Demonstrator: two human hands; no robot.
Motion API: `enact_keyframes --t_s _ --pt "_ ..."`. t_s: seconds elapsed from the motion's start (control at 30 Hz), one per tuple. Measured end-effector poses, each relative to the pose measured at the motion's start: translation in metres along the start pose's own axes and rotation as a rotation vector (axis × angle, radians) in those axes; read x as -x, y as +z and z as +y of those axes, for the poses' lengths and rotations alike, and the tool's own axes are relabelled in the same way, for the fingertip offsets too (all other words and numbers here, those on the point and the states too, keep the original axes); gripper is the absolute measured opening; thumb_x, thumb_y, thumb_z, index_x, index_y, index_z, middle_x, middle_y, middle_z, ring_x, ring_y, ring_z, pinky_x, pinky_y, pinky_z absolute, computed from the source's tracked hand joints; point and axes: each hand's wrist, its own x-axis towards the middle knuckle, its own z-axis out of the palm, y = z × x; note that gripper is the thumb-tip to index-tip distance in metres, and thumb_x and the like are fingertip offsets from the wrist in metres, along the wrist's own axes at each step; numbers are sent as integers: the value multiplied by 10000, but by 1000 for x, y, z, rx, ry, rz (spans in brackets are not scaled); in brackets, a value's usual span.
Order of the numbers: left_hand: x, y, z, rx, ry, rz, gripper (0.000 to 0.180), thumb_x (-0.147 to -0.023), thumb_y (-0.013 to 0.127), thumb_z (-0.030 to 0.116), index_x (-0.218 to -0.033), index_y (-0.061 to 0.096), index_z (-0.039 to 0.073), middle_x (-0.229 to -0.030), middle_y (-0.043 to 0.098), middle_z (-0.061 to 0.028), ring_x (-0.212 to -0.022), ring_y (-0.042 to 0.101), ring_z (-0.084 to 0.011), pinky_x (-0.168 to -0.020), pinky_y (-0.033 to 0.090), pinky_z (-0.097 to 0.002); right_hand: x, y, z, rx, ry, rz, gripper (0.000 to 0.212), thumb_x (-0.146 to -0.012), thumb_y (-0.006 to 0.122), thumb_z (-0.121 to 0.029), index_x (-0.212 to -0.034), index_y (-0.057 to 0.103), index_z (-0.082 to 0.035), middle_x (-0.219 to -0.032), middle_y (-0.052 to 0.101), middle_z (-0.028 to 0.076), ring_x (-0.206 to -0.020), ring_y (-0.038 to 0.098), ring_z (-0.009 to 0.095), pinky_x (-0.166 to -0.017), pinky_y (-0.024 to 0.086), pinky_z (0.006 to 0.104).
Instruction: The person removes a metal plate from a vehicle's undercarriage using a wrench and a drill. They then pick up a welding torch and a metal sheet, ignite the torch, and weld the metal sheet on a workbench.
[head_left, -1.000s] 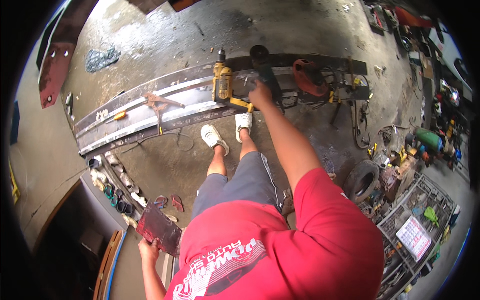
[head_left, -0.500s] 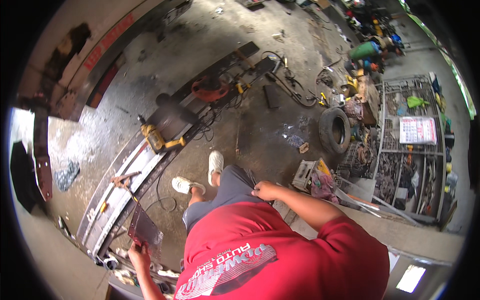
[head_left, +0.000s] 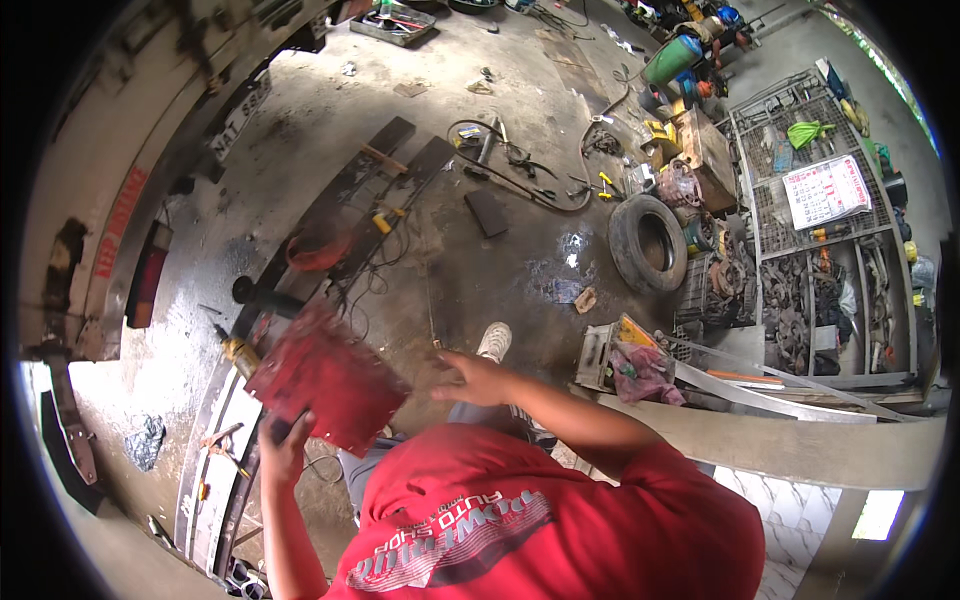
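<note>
My left hand grips the lower edge of a flat, reddish metal plate, which is smeared by motion. The plate hangs over the long metal beam and hides part of it. My right hand is off to the plate's right, fingers apart and nothing in them. Partly behind the plate, a yellow power drill lies on the beam. Nearer to me on the beam are locking pliers or a clamp, rusty in colour, and a small yellow-handled tool.
A red tool or cable coil rests farther along the beam, with cables trailing beside it. On the right are a tire, a wire rack full of metal parts and a crate. A vehicle's rear stands at left.
My left hand has raised the plate and swung it forward and right, turning its broad face into view. My right hand has left my shorts and reached forward, its fingers opening. The view has shifted.
</note>
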Motion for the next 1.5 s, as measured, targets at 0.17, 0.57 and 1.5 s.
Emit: enact_keyframes --t_s 0.17,0.57,1.5 --pt "-89 189 -17 189 -24 -229 121 -1000 747 156 -1041 692 57 -926 634 35 -861 567 -64 -775 484 -261 12 -100 108 -478 114 156 555 -983 740 -390 -1354 633 7 -1121 738 129 -913 665 200 -836 536 354" --pt "-4 297 -60 -496 -502 -218 297 -1020 655 276 -1064 716 -11 -977 749 -171 -790 678 -241 -739 531 -398 180 -294 440 -1088 559 662 561 -1005 668 -95 -1474 450 123 -1336 646 215 -1172 667 321 -1020 544 426" --pt "-411 476 105 -634 -833 -871 394 -856 805 250 -1209 763 79 -1040 775 -49 -917 732 -213 -809 587 -372 -161 -581 296 -1359 424 70 434 -1004 643 -18 -1422 533 22 -1323 665 137 -1203 662 263 -1073 524 426"
